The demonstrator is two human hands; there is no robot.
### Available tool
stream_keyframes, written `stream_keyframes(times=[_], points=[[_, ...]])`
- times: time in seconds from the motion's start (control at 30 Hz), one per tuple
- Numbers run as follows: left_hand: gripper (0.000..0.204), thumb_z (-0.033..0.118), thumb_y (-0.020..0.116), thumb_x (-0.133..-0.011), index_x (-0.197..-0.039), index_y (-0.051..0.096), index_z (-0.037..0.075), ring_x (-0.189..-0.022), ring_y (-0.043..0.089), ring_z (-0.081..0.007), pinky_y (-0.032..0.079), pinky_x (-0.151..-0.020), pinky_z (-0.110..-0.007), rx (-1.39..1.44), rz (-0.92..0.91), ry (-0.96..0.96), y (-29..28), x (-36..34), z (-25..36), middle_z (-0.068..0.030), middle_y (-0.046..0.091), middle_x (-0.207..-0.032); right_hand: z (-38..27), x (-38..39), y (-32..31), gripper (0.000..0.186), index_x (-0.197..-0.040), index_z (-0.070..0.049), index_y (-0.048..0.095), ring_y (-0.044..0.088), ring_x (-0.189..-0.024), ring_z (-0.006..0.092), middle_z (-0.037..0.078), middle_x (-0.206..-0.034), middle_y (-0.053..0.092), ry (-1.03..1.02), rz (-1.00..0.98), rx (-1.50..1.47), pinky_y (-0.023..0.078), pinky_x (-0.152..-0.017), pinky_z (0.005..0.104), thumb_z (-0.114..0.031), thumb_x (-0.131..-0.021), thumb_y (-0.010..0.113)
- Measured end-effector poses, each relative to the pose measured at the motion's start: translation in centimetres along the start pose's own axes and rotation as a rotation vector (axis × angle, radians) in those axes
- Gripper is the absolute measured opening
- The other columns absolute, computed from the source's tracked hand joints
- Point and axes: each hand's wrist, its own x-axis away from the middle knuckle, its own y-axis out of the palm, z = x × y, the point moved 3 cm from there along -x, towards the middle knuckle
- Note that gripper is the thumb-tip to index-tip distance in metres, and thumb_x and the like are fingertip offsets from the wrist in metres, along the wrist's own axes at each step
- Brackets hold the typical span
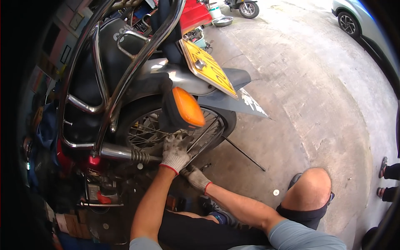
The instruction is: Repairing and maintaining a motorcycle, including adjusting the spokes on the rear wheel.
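Note:
The rear wheel (233,123) of a motorcycle stands before me, with wire spokes and a black tyre. My left hand (176,150), in a grey-white knitted glove with a red cuff edge, reaches in beside the spokes near the hub. Its fingers curl forward, and what they grip is hidden. Just below and to the right, my right hand (196,178) wears a matching soiled glove. Its fingers are bent in beneath the left wrist, around something I cannot make out. A chrome shock absorber (118,152) with a coiled spring ends close to my left hand.
An orange turn signal (188,107) juts out above my hands, below a yellow number plate (208,68). Chrome rack bars (137,62) curve over the left. A thin dark rod (246,155) slants from the wheel to the concrete floor. A silver car (371,25) stands far right.

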Motion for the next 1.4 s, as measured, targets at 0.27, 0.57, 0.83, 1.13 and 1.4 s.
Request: stream_keyframes(times=[0.27, 0.57, 0.83, 1.13, 1.4], points=[[0.063, 0.044, 0.07, -0.07, -0.126, 0.051, 0.02, -0.128, 0.035, -0.0325, 0.026, -0.106, -0.047, -0.048, -0.193, -0.037, -1.7, -0.3, 1.6, -0.0132, 0.045, -0.133, -1.4, -0.5, 1.0, 0.025, -0.106, 0.003, 0.061, 0.058, -0.09, 0.0134, 0.008, -0.104, 0.065, -0.07, -0.152, -0.213, 0.047, -0.077, 0.0295, -0.002, -0.083, 0.053], [0.067, 0.03, 0.075, -0.066, -0.127, 0.048, 0.022, -0.127, 0.035, -0.032, 0.024, -0.109, -0.049, -0.04, -0.226, -0.018, -1.6, -0.2, 2.0, -0.0119, 0.042, -0.135, -0.5, -0.6, -5.7, 0.037, -0.116, -0.001, 0.058, 0.061, -0.092, 0.0192, 0.012, -0.106, 0.065, -0.054, -0.321, 0.255, 0.048, -0.081, 0.0318, -0.024, -0.087, 0.057], [0.061, 0.027, 0.074, -0.067, -0.124, 0.051, 0.018, -0.124, 0.039, -0.0306, 0.029, -0.106, -0.046, -0.099, -0.162, 0.061, -1.8, 0.4, 0.6, -0.0116, 0.045, -0.131, 4.8, -0.6, -26.3, 0.05, -0.125, -0.01, 0.051, 0.048, -0.119, 0.0334, 0.02, -0.129, 0.049, 0.21, 0.676, 1.032, 0.037, -0.099, 0.041, -0.04, -0.086, 0.048], [0.058, 0.028, 0.073, -0.067, -0.12, 0.053, 0.016, -0.116, 0.048, -0.0296, 0.035, -0.099, -0.044, -0.119, -0.095, 0.056, 0.2, -0.5, -0.1, -0.0099, 0.053, -0.124, 9.1, 0.6, -29.5, 0.057, -0.103, -0.006, 0.062, 0.057, -0.103, 0.0339, 0.019, -0.111, 0.061, 0.339, 0.419, 0.912, 0.041, -0.091, 0.0427, -0.054, -0.088, 0.035], [0.055, 0.027, 0.07, -0.071, -0.122, 0.052, 0.016, -0.115, 0.048, -0.0291, 0.037, -0.097, -0.044, -0.111, -0.027, 0.098, 0.0, -0.1, -0.8, -0.0097, 0.053, -0.124, 10.2, 3.0, -26.0, 0.042, -0.074, -0.014, 0.051, 0.037, -0.051, 0.0156, 0.001, -0.063, 0.043, 0.611, -0.081, -0.148, 0.032, -0.047, 0.0302, -0.049, -0.093, 0.039]])
